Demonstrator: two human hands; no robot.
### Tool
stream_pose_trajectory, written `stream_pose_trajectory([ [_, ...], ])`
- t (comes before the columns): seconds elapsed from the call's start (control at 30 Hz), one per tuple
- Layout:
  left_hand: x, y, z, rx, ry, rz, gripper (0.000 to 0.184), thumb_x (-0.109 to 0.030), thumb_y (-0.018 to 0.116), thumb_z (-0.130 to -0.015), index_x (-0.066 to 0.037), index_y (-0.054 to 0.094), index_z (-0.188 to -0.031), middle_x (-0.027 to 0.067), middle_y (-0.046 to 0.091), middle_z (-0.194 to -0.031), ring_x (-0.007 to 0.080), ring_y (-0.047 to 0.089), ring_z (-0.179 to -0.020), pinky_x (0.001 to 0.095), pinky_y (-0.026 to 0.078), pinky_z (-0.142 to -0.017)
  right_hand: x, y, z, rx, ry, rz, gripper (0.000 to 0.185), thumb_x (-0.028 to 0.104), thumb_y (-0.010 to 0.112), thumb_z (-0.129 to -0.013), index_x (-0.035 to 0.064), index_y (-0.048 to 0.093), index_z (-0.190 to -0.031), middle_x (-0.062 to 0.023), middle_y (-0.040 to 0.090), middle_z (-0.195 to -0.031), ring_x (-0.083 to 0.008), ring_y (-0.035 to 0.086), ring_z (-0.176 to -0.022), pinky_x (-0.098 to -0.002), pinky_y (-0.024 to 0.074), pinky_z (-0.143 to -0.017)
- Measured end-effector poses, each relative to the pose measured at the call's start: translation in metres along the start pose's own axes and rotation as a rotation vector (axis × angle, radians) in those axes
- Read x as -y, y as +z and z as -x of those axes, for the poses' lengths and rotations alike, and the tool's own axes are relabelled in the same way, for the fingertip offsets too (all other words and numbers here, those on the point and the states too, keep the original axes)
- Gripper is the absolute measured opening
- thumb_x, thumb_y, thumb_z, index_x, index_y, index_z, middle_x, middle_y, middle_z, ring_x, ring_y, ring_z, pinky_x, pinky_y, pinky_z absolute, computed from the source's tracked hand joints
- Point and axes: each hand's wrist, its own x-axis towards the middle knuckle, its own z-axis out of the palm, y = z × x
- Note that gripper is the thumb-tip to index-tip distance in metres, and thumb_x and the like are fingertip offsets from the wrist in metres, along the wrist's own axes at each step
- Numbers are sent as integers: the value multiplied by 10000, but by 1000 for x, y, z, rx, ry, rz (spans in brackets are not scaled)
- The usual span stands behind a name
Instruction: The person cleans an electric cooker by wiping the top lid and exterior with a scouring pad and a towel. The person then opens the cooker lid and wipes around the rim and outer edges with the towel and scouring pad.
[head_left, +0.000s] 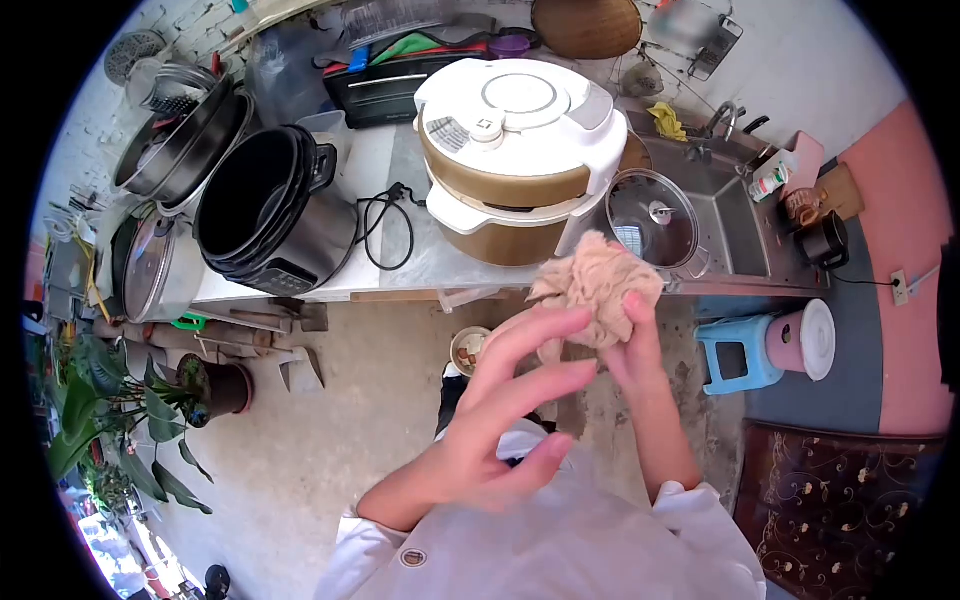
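Note:
A crumpled pinkish-beige cloth (600, 290) is bunched up in front of the counter's edge. My right hand (638, 345) grips it from below, with the thumb pressed on its right side. Just left of the cloth is my left hand (505, 410), its fingers spread and the fingertips close to the cloth's lower left. Beyond the cloth stands a white and gold cooker (520, 150) on the counter (405, 240). A round glass lid (653, 220) lies to the cooker's right, by the sink.
At the left of the counter is an open black and steel pressure cooker (280, 210), with a black cord beside it. A sink (735, 235) is at the right. Below are a blue stool (735, 355), a pink bucket (788, 345), a potted plant (215, 390) and a bowl (468, 350).

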Motion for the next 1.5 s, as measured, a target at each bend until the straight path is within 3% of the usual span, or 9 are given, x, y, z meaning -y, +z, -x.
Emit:
stream_pose_trajectory([
  [0.2, -60, -40, -37, 132, 312, 856, 527, -31, 610, -762, -21, 523, -1282, 179, 442, -1354, 344, 416, -1263, 513, 275, -1080, 48, 58, -68, -49, -411, 772, 692, 75, 785, -731, 45, 422, -1319, -95, 559, -1196, -168, 549, -1120, -320, 478, -950],
  [0.33, -63, -68, -42, 225, 342, 998, 477, -2, 574, -765, -5, 550, -1241, 167, 495, -1291, 324, 466, -1200, 477, 316, -1041, 40, 99, -99, -31, -623, 1096, 786, 146, 815, -699, 7, 398, -1351, -159, 496, -1337, -238, 531, -1191, -348, 445, -1006],
  [0.53, -45, -106, -54, 408, 338, 1117, 418, 42, 520, -770, 18, 589, -1181, 150, 575, -1197, 294, 541, -1106, 423, 377, -983, -16, 110, -138, -173, -834, 1739, 744, 242, 821, -609, -32, 517, -1230, -209, 540, -1174, -360, 533, -1098, -416, 442, -958],
  [0.73, 28, -153, -57, 527, 63, 742, 386, 85, 465, -774, 42, 628, -1121, 133, 655, -1103, 264, 615, -1012, 369, 437, -925, -12, 125, -121, -282, -667, 1743, 668, 241, 822, -585, -3, 592, -1163, -159, 573, -1082, -346, 536, -1057, -418, 455, -926],
  [0.93, 97, -189, -13, 115, -464, 402, 285, 40, 468, -845, 44, 600, -1097, 127, 661, -1023, 188, 613, -956, 334, 462, -905, -8, 143, -103, -303, -503, 1873, 598, 224, 793, -619, -3, 606, -1140, -173, 576, -1063, -360, 541, -1021, -424, 471, -907],
  [1.07, 116, -194, -24, 7, -453, 520, 305, 92, 430, -829, 26, 613, -1064, 83, 656, -1008, 147, 596, -930, 291, 460, -868, -3, 157, -119, -399, -336, 1943, 576, 225, 774, -635, -11, 611, -1135, -183, 578, -1065, -370, 541, -1026, -426, 470, -910],
  [1.13, 117, -194, -42, -6, -380, 273, 283, 95, 430, -830, 26, 611, -1036, 75, 653, -978, 138, 590, -895, 280, 456, -852, 1, 159, -122, -402, -202, 1935, 608, 243, 773, -634, -18, 609, -1158, -187, 581, -1071, -365, 547, -1030, -422, 466, -917],
  [1.33, 122, -192, -43, -28, -318, 152, 278, 93, 428, -855, 37, 602, -1065, 93, 648, -970, 149, 594, -891, 290, 458, -860, 18, 168, -113, -232, -411, 1834, 577, 178, 784, -612, 12, 643, -1145, -172, 590, -1057, -333, 559, -1028, -407, 469, -911],
  [1.5, 120, -186, -26, -100, -289, 264, 252, 109, 419, -840, 43, 601, -1001, 102, 644, -916, 156, 600, -836, 284, 473, -803, 13, 219, -189, 86, -488, 2200, 469, 154, 752, -625, 42, 666, -1072, -135, 595, -1061, -317, 554, -1062, -386, 485, -901],
])
